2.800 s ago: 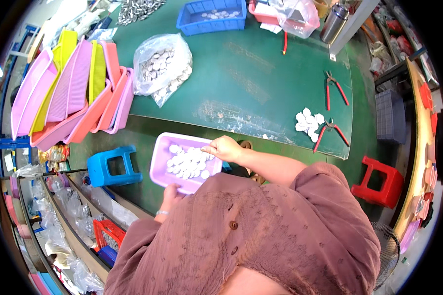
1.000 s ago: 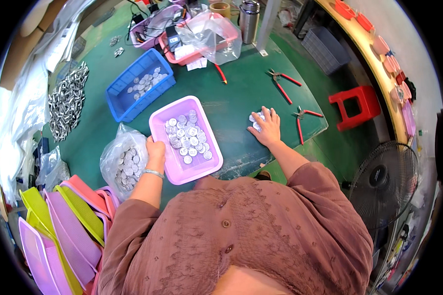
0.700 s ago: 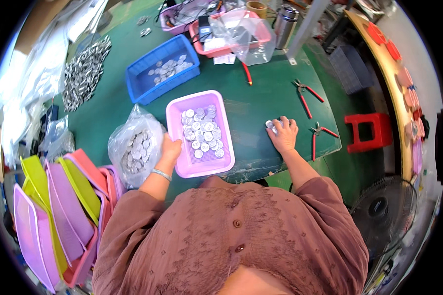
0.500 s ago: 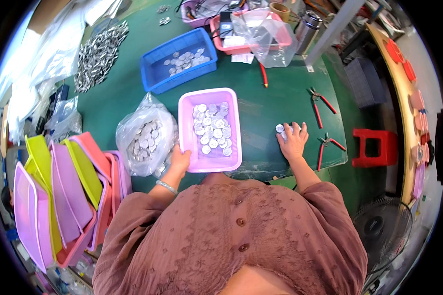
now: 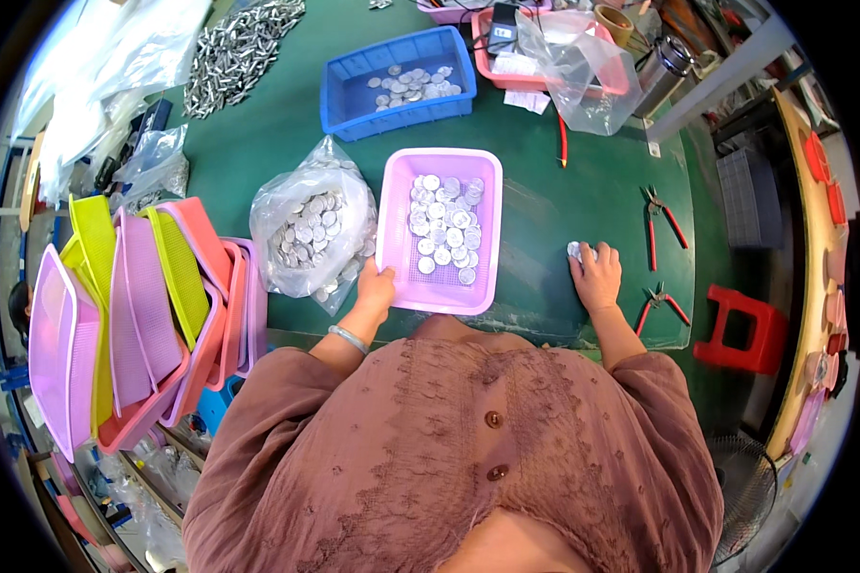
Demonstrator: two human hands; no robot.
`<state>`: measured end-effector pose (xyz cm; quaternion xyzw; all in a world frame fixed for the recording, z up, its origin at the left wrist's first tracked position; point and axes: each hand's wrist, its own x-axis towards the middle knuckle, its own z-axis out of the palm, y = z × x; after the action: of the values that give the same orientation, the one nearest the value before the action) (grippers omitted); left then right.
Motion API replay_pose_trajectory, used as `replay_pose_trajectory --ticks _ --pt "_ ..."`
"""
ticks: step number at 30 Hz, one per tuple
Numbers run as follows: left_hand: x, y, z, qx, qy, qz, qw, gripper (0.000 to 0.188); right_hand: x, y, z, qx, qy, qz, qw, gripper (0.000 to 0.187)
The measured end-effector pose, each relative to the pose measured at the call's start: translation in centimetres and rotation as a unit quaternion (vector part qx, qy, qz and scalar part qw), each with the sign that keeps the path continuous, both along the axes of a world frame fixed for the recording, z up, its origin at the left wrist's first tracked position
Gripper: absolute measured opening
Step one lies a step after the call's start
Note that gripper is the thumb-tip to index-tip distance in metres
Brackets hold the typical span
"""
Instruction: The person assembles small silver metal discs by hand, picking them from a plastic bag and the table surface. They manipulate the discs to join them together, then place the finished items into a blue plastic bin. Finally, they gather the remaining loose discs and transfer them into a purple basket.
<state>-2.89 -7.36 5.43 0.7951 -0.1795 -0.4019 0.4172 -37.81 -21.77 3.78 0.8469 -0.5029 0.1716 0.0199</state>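
Note:
My left hand [image 5: 376, 288] grips the left rim of a pale purple plastic basket [image 5: 440, 294] near its front corner, thumb over the edge. Inside it lie many round silvery metal discs [image 5: 445, 224], spread over the mesh bottom. To the right, my right hand [image 5: 597, 279] rests on the green table with its fingers bent and drawn together over a few similar discs [image 5: 574, 250]; most of these are covered by the fingers. Left of the basket, a clear plastic bag [image 5: 301, 234] lies open with more discs in it.
Behind the basket stands a blue bin [image 5: 349, 124] with discs. Red-handled pliers [image 5: 664, 224] lie at the right. Stacked coloured baskets [image 5: 148, 315] crowd the left side. A pile of small metal parts [image 5: 239, 57], a pink tray [image 5: 487, 67] and a steel flask [image 5: 661, 72] sit farther back.
The view has shifted, so the table's things appear farther right and higher. My right hand's fingers have closed up over the discs. My left hand still holds the basket's rim.

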Motion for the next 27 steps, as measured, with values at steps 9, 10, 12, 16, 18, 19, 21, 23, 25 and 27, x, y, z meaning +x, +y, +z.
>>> replay_pose_trajectory --ticks 9,10,12,16,18,19,21,23,25,27 --pt "0.9 0.1 -0.7 0.002 0.002 -0.023 1.0 0.024 -0.2 -1.5 -0.4 -0.021 0.026 0.071 0.997 0.021" --pt "1.0 0.1 -0.5 0.005 0.007 -0.026 1.0 0.024 -0.3 -1.5 -0.3 -0.03 0.018 0.082 0.996 0.016" --pt "0.7 0.0 0.2 0.005 0.014 -0.032 0.999 0.025 -0.5 -1.7 -1.0 -0.029 0.027 0.085 0.996 0.014" --pt "1.0 -0.1 0.1 0.013 0.01 -0.047 0.999 0.026 -0.8 -2.1 -1.0 -0.015 0.017 0.099 0.995 0.012" --pt "1.2 -0.1 -0.1 0.022 0.002 -0.054 0.998 0.026 -1.0 -2.4 -0.9 -0.003 0.008 0.101 0.995 0.012" --pt "1.2 -0.1 0.0 0.024 0.0 -0.058 0.998 0.028 -1.1 -2.5 -0.8 -0.001 0.004 0.099 0.995 0.013" --pt "1.2 -0.1 0.1 0.03 -0.003 -0.063 0.998 0.03 -1.2 -2.4 -0.8 0.004 -0.005 0.093 0.996 0.013" --pt "1.3 0.0 0.0 0.025 -0.01 -0.069 0.997 0.032 -1.4 -2.4 -0.6 0.009 -0.013 0.081 0.997 0.013" --pt "1.6 0.1 -0.6 0.024 -0.007 -0.071 0.997 0.033 -1.7 -2.3 -0.3 0.014 -0.022 0.072 0.997 0.012" --pt "1.8 0.2 -0.8 0.027 0.002 -0.069 0.997 0.035 -1.9 -2.2 -0.2 0.015 -0.032 0.071 0.997 0.012"
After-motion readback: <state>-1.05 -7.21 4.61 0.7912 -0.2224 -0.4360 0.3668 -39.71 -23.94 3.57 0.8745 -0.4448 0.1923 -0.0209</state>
